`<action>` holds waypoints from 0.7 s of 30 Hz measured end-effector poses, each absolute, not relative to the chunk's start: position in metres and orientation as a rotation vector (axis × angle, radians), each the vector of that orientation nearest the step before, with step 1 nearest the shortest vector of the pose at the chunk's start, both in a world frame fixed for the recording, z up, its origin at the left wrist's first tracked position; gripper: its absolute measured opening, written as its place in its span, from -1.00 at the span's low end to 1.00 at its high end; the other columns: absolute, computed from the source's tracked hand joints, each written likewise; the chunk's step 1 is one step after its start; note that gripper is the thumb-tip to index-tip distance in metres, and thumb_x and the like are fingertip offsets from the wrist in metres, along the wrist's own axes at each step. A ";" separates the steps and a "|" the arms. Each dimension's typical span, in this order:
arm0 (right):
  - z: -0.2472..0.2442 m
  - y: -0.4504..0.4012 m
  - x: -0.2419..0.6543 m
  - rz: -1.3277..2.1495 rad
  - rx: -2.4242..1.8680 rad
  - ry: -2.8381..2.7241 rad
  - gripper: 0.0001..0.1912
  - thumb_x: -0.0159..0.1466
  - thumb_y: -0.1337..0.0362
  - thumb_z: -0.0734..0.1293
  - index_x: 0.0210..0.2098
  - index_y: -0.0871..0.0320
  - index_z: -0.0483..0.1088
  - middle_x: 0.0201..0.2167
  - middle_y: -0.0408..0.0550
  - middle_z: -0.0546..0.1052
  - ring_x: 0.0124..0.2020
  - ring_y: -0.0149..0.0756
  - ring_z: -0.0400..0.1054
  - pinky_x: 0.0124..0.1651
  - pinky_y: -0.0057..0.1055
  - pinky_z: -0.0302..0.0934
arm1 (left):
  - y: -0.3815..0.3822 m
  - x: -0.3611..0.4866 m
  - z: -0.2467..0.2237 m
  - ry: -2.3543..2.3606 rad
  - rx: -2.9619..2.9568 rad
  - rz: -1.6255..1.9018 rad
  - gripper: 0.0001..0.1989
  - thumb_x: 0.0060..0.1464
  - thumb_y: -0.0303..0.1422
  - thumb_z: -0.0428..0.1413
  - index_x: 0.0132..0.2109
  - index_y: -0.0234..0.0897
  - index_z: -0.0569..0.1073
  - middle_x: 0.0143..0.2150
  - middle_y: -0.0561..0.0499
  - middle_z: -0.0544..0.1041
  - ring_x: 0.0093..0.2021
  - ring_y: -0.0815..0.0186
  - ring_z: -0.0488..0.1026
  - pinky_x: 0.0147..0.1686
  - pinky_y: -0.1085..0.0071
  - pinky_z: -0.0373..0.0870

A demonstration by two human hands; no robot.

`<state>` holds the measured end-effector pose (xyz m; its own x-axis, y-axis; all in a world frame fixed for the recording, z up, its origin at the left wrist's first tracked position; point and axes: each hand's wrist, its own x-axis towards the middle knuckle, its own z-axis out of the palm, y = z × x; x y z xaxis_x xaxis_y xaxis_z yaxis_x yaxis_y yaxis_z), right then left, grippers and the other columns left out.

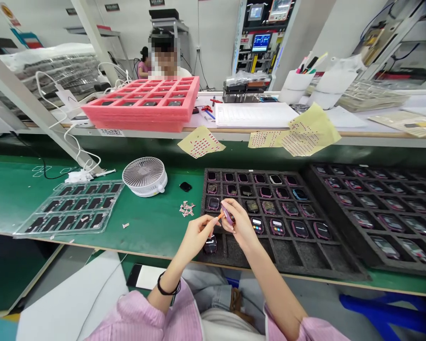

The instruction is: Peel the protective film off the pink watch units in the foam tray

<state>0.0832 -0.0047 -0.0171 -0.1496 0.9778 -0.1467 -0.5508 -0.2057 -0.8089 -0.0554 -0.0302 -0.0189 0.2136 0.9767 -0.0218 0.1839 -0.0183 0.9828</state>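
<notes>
My right hand (241,226) is closed around a purple-rimmed smartwatch body (228,216), held on edge above the dark foam tray. Against the watch's side, my left hand (197,233) pinches a small orange piece (220,216); its full shape is hidden by the fingers. Beneath both hands, the foam tray (230,253) holds rows of watch bodies, a few with lit screens. One watch (210,244) lies in the tray just under my left hand. Left of the hands, small pale pieces (187,209) lie in a loose pile on the green bench.
A second foam tray (341,208) stands at right. Leftward are a small fan (145,176), a black watch-shaped part (185,186) and a clear plastic tray (71,207) of black parts. A pink foam tray (142,118) overhangs the shelf. Another person (165,57) sits beyond.
</notes>
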 end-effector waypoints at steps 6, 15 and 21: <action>-0.016 -0.005 0.083 1.643 -0.834 -0.703 -0.70 0.06 0.14 0.45 -0.35 0.12 0.29 -0.66 -0.34 0.30 -0.82 -0.65 -0.02 -0.78 -0.66 -0.24 | -0.031 -0.055 -0.015 1.178 1.417 0.958 -0.60 0.10 -0.05 0.02 -0.35 -0.33 0.49 -0.66 0.16 0.23 -0.61 0.46 0.16 -0.54 0.51 0.12; -0.016 -0.006 0.082 1.638 -0.859 -0.714 -0.70 0.06 0.13 0.45 -0.36 0.12 0.29 -0.65 -0.34 0.29 -0.82 -0.65 -0.02 -0.78 -0.66 -0.26 | -0.032 -0.056 -0.015 1.208 1.445 0.942 -0.61 0.10 -0.08 0.02 -0.33 -0.34 0.52 -0.65 0.13 0.28 -0.59 0.44 0.21 -0.51 0.50 0.16; -0.013 -0.008 0.079 1.686 -0.819 -0.719 -0.68 0.05 0.13 0.46 -0.36 0.11 0.27 -0.65 -0.37 0.28 -0.83 -0.69 -0.07 -0.77 -0.67 -0.27 | -0.028 -0.059 -0.012 1.128 1.385 0.921 -0.58 0.04 -0.03 0.07 -0.34 -0.35 0.53 -0.68 0.14 0.28 -0.64 0.47 0.15 -0.57 0.51 0.12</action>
